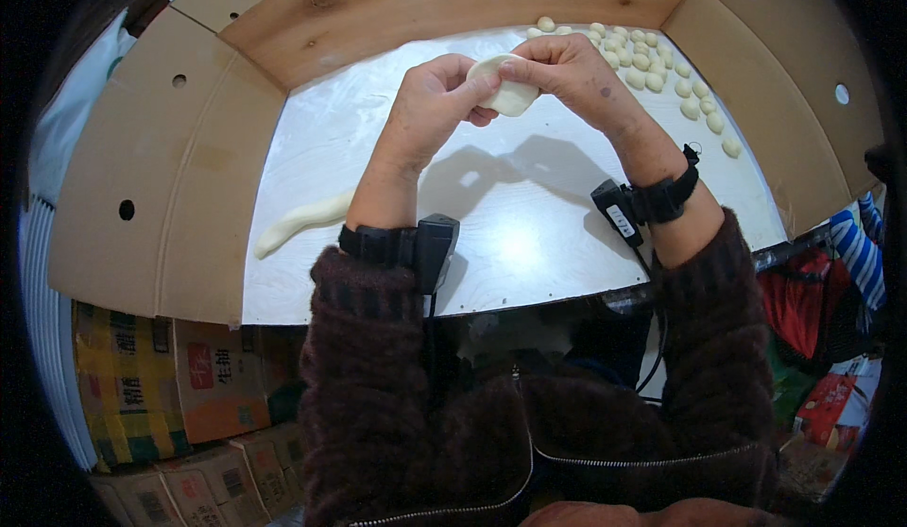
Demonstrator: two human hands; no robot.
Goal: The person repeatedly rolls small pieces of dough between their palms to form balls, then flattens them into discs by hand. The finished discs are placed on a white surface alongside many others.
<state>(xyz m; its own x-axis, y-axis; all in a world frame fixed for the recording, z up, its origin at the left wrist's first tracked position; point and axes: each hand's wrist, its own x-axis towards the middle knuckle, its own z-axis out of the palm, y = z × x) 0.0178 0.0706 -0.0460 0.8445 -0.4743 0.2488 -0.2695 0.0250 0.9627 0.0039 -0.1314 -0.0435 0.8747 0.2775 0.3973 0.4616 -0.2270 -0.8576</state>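
Between both hands, above the far part of a white board [517, 244], is a flattened round of dough [516, 99]. My left hand [443, 102] pinches its left edge, with the thumb on the near face. From the right, my right hand [570, 77] grips its upper edge between thumb and fingers. A long rope of dough [301, 226] lies on the board at the left, its right end hidden behind my left forearm. Several small dough balls [641, 61] sit at the far right, some of them hidden behind my right hand.
A wooden panel [453, 10] walls the board's far side. Cardboard panels stand at the left [152, 173] and right [779, 102]. Cartons [220, 378] are stacked below at left; a red bag [797, 307] is at lower right. Wired black devices are strapped to both wrists.
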